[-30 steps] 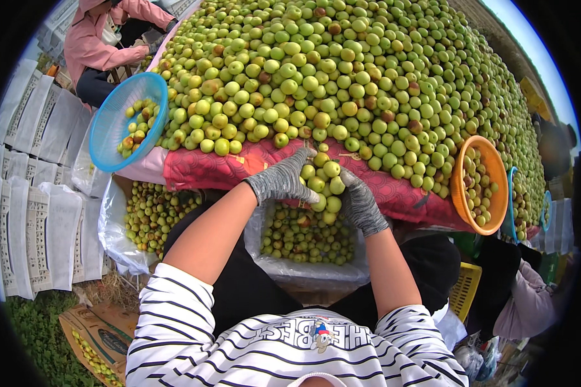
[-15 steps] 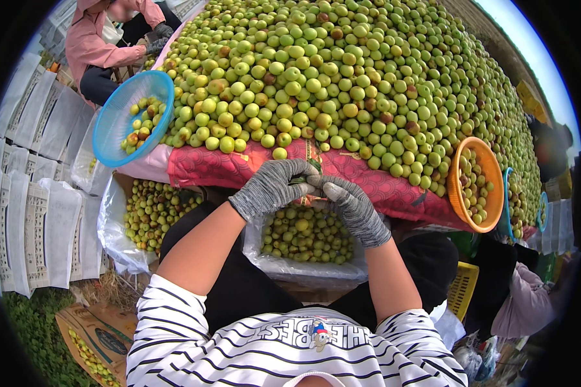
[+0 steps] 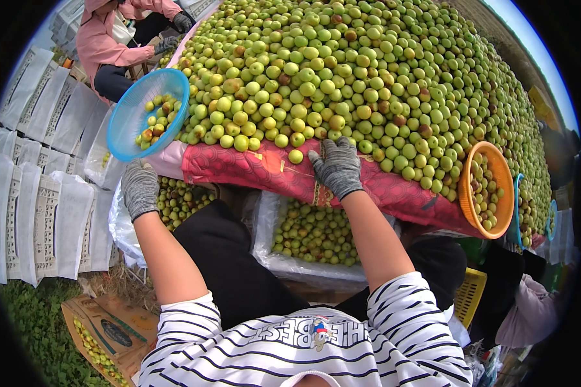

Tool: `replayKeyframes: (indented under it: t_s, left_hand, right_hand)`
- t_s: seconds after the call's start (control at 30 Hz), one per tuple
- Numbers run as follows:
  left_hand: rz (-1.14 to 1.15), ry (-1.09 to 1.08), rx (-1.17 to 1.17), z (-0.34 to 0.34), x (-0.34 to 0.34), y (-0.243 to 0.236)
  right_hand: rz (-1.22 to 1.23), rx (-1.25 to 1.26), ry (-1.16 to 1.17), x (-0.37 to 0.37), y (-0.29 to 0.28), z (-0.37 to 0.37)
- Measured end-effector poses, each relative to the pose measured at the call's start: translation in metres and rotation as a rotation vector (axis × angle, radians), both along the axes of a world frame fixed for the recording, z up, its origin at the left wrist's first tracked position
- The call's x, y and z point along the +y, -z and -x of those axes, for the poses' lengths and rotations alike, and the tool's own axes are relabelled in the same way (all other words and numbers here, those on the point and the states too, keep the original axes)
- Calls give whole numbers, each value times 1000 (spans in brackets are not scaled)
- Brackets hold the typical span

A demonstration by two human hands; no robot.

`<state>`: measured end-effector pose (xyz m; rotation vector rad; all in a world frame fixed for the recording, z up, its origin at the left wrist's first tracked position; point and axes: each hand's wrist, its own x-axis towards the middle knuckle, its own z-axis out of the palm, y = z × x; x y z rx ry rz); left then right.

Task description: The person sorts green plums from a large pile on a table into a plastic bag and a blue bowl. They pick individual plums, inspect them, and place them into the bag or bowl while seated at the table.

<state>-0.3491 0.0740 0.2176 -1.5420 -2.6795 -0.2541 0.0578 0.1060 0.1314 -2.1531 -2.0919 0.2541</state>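
My left hand [image 3: 141, 188], in a grey knit glove, is at the left beside the blue basket [image 3: 113, 138] and above a plastic-lined box [image 3: 124, 226] of small round fruit. Its fingers are curled together, and anything in them is hidden. At the near edge of a big heap of green fruit [image 3: 368, 71], like jujubes, rests my right hand [image 3: 337, 169], gloved the same way. Its fingers are apart, with the thumb out to the left, on the red cloth [image 3: 252, 169] and close to the lowest fruit. I cannot make out anything in it.
Between my knees stands a plastic-lined crate [image 3: 284, 266] of browner fruit. An orange basket [image 3: 466, 190] with fruit leans at the right of the heap. White crates [image 3: 45, 219] line the left. A person in pink [image 3: 106, 48] works at the upper left.
My hands have come apart from over the middle crate, where they were together at something small and green. The left moved out to the left; the right went up onto the cloth.
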Motion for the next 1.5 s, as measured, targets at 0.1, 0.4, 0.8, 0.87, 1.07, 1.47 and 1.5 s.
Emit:
replayKeyframes:
  t_s: [0.1,0.4,0.8,0.87,1.07,1.47,1.5]
  left_hand:
    - [78,-154,237,17,-1,22]
    - [-279,594,-499,-119,15,19]
    - [28,903,-700,-205,24,33]
    - [102,850,-792,-215,27,35]
    - [144,741,-1787,-232,22,30]
    - [-232,413,-2359,-191,44,36]
    - [-288,476,-2372,-177,42,34]
  right_hand:
    - [-15,-75,-93,1,2,-4]
    - [131,429,-330,-23,-13,-34]
    - [-52,275,-276,-30,32,-22]
    - [-39,209,-312,-30,27,-18]
    - [-161,978,-264,-23,-24,19]
    - [-575,293,-377,-17,-101,87]
    - [-634,317,-380,-21,-99,87]
